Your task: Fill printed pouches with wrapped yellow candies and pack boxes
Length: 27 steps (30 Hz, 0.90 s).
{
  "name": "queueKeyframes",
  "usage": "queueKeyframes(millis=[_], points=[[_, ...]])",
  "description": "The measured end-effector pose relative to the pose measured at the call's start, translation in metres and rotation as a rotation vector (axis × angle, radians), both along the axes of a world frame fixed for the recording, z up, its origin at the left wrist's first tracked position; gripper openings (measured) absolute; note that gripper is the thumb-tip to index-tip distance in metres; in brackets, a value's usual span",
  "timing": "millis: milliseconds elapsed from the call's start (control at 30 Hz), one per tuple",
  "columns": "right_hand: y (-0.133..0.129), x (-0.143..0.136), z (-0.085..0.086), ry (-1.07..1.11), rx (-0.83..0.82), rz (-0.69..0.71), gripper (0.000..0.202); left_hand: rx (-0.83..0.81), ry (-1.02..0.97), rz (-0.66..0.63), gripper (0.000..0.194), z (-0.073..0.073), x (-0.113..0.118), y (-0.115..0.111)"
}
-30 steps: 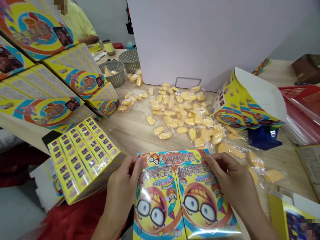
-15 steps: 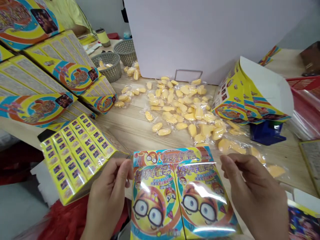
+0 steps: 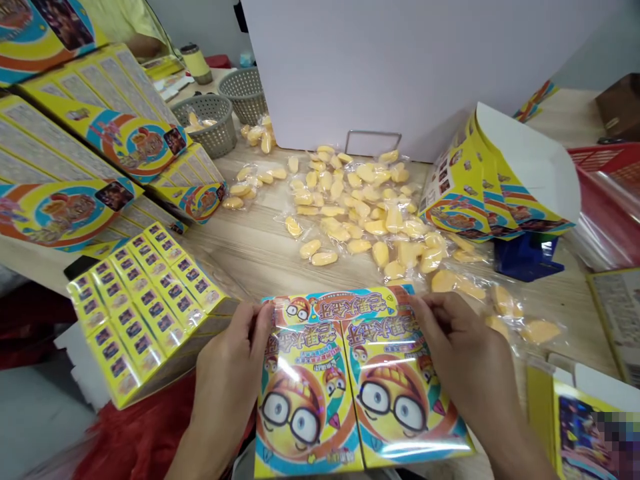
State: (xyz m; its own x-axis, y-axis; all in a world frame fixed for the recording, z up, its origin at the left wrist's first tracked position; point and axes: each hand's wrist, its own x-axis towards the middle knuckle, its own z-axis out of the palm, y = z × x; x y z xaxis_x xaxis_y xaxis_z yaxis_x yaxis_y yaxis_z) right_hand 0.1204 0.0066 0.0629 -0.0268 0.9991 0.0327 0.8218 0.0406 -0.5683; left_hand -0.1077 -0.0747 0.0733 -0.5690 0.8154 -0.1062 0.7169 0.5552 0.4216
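Note:
A glossy, film-wrapped pack of printed boxes (image 3: 360,400), with cartoon faces in black glasses, lies tilted low in the middle of the head view. My left hand (image 3: 227,373) is closed at its upper left corner, thumb on the near face. At the upper right corner, my right hand (image 3: 465,353) grips the edge between thumb and curled fingers. Behind the pack, many clear-bagged yellow pieces (image 3: 365,210) are spread over the wooden table (image 3: 235,257). A wrapped block of small yellow boxes (image 3: 145,307) stands left of my left hand.
Stacked display boxes (image 3: 125,127) rise at the left. Grey baskets (image 3: 213,130) stand behind them, near a person's yellow sleeve (image 3: 123,20). A white panel (image 3: 380,73) closes off the back. Nested open cartons (image 3: 480,187) rest on a blue holder (image 3: 527,257) at the right.
My right hand has come left, from beside the pack onto its upper right corner. My left hand has closed in on the left corner. The view has shifted slightly.

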Motion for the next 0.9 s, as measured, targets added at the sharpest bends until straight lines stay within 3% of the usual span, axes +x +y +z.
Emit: queueKeyframes(millis=[400,500,533,600,667,700,900], points=[[0.006,0.004,0.001,-0.241,0.123,0.101,0.039,-0.178,0.356,-0.115,0.019,0.008,0.001,0.006],[0.006,0.0,0.004,-0.316,0.317,0.17,0.041,-0.063,0.467,-0.133,0.029,0.011,0.003,0.01],[0.005,-0.004,0.003,-0.321,0.405,0.259,0.04,0.021,0.515,-0.195,0.033,0.01,0.005,0.012],[0.001,-0.011,0.0,-0.304,0.49,0.533,0.038,0.191,0.566,-0.446,0.038,0.005,0.013,0.013],[-0.002,-0.013,-0.005,-0.288,0.467,0.773,0.04,0.267,0.536,-0.717,0.043,-0.003,0.021,0.011],[-0.003,-0.011,-0.009,-0.298,0.438,0.827,0.043,0.255,0.513,-0.789,0.046,-0.007,0.023,0.009],[-0.005,-0.004,-0.014,-0.396,0.368,0.734,0.056,0.136,0.586,-0.693,0.068,-0.014,0.018,-0.009]])
